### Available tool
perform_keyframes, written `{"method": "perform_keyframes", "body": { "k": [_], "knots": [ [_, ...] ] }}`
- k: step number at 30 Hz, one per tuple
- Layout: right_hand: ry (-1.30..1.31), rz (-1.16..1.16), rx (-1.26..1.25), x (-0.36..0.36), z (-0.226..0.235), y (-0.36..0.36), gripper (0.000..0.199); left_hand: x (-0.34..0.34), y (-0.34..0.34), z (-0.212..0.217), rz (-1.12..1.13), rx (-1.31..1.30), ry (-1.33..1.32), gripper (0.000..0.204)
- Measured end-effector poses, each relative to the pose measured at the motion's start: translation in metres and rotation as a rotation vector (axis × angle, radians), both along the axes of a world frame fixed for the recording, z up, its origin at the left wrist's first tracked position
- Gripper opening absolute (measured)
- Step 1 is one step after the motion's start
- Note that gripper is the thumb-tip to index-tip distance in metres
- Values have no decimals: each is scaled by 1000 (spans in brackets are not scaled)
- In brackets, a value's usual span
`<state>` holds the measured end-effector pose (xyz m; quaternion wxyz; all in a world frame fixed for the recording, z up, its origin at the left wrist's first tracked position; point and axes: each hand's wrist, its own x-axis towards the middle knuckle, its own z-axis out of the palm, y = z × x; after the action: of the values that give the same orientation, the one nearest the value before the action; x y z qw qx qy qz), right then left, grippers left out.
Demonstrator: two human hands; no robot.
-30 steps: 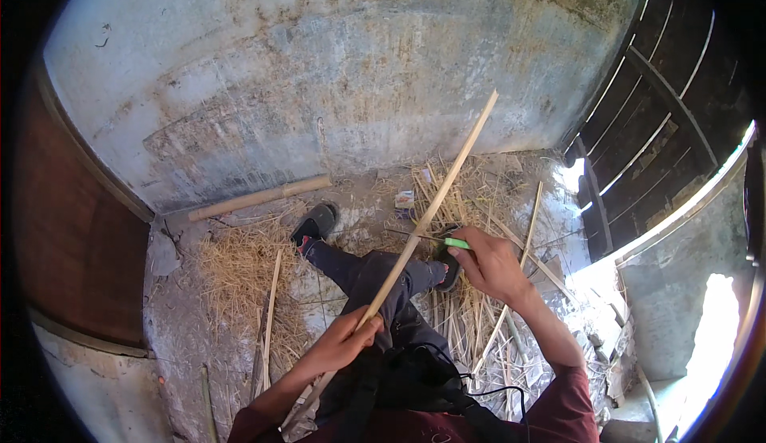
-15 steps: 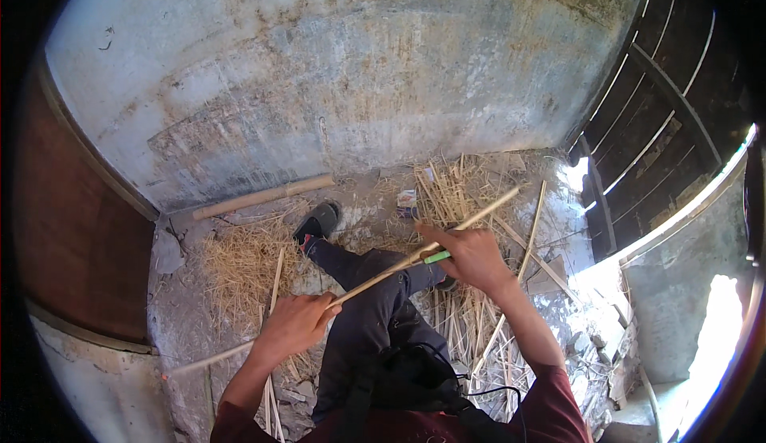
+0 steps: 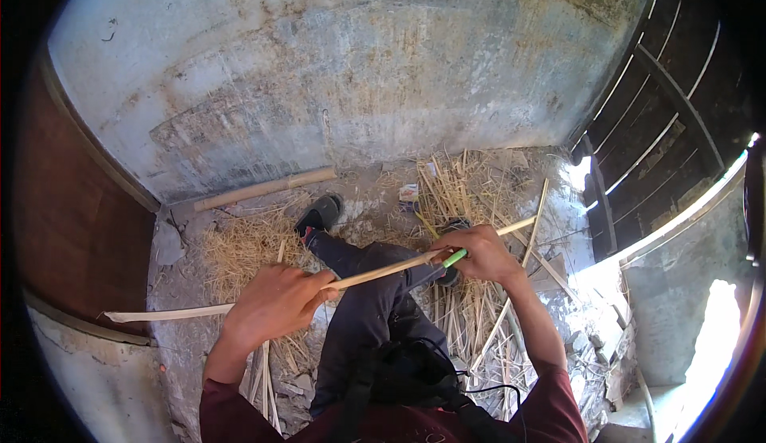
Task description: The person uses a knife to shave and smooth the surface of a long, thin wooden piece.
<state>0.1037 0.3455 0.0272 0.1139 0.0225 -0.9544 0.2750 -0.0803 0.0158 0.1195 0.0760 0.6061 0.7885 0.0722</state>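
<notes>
A long pale bamboo strip [image 3: 375, 275] stretches across my lap, above my dark trousers. My left hand [image 3: 281, 299] is closed around it left of the middle, and its pale left end reaches out past my wrist toward the brown door. Farther right, my right hand [image 3: 481, 253] is closed with the strip passing under the fingers. In the same hand is a green-handled knife [image 3: 455, 257]; its thin greyish blade appears to point down and left beside the strip, though its edge is hard to make out. The strip's yellowish right end shows beyond the knuckles.
Straw-like shavings [image 3: 239, 252] lie left of my shoe [image 3: 321, 213]. Several split strips [image 3: 447, 192] are heaped on the right. A bamboo pole [image 3: 267, 188] rests along the stained wall [image 3: 359, 84]. Broken rubble [image 3: 594, 347] and dark slatted boards [image 3: 662, 116] are at the right.
The strip has swung from a steep slant to nearly level, its left end rising and its right end dropping. My left hand has shifted slightly left; my right hand has moved a little right.
</notes>
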Motion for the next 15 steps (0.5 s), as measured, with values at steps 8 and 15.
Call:
{"method": "perform_keyframes", "body": {
  "k": [8, 15],
  "knots": [
    [123, -231, -140, 10, -26, 33, 26, 19, -18, 1, -296, 880, -352, 50],
    [53, -347, -286, 13, -35, 27, 28, -51, -41, -136, -126, 733, -1426, 104]
  ]
}}
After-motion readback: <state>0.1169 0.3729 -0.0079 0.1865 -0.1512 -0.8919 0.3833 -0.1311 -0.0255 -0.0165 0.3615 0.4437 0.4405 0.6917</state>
